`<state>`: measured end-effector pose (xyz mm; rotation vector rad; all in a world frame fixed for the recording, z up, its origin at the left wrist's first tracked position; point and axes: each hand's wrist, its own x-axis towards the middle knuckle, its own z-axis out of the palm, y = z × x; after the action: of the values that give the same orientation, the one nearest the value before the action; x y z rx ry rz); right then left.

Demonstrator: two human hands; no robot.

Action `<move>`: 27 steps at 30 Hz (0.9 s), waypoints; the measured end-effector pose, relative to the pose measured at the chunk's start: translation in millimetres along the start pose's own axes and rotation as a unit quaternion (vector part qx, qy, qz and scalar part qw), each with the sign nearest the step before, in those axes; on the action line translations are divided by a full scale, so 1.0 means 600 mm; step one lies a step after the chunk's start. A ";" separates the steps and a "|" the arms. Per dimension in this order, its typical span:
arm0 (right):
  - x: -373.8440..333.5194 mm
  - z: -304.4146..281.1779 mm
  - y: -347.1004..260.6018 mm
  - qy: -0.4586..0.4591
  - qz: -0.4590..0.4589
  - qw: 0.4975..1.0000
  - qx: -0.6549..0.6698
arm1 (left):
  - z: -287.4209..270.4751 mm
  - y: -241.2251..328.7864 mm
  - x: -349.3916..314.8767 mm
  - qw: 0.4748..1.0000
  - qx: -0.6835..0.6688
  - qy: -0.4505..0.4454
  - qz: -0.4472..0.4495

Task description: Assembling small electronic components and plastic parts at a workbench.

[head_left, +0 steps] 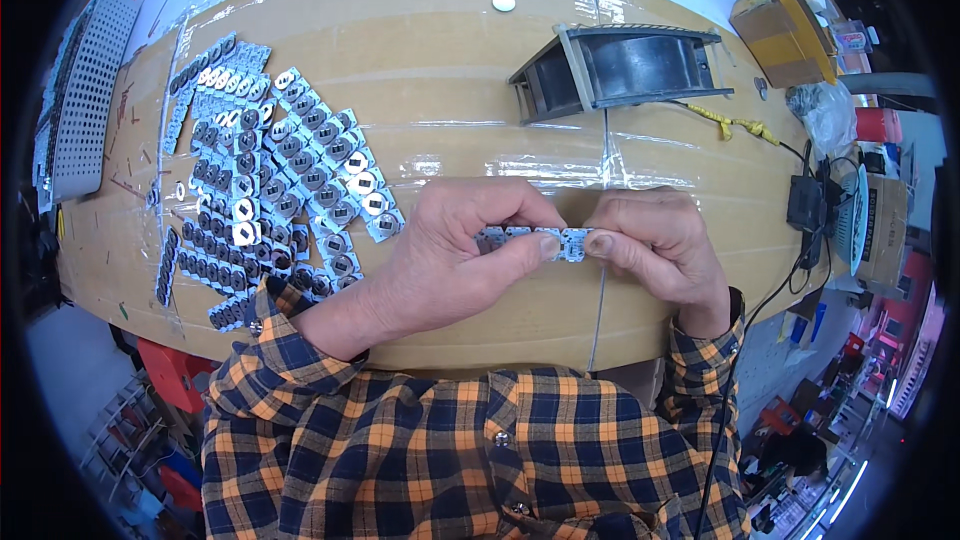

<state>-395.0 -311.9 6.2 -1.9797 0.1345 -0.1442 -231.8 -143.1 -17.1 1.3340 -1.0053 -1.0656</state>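
A short strip of small light-blue circuit boards [573,245] is stretched between my two hands above the cardboard-covered table. My left hand [440,260] pinches it between thumb and fingers and covers much of its left part. At the strip's right end, the thumb and curled forefinger of my right hand [660,245] grip the edge. To the left of my left hand lies a loose pile of similar board strips [310,155], many carrying dark round parts and some carrying pale ones.
Beyond my hands stands a black fan [645,65] with a yellow-wrapped cable [720,120]. A white round piece [503,2] lies farther back. At the left edge is a perforated basket [95,90]; at the right are a cardboard box [782,35] and a black adapter [805,202] with wires.
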 end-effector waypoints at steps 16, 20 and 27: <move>-0.008 0.017 0.006 0.038 0.182 0.903 0.388 | -0.002 0.015 -0.005 0.975 -0.205 0.032 -0.074; -0.001 0.022 -0.001 0.075 0.200 0.928 0.306 | -0.001 -0.003 0.000 0.983 0.056 0.053 0.165; 0.003 0.023 -0.005 0.062 0.184 0.963 0.189 | 0.015 -0.008 0.003 0.940 0.175 0.123 0.266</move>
<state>-391.1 -298.7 3.8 -1.5350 0.5143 -0.0463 -240.5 -146.7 -22.1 1.3224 -1.3032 -0.3110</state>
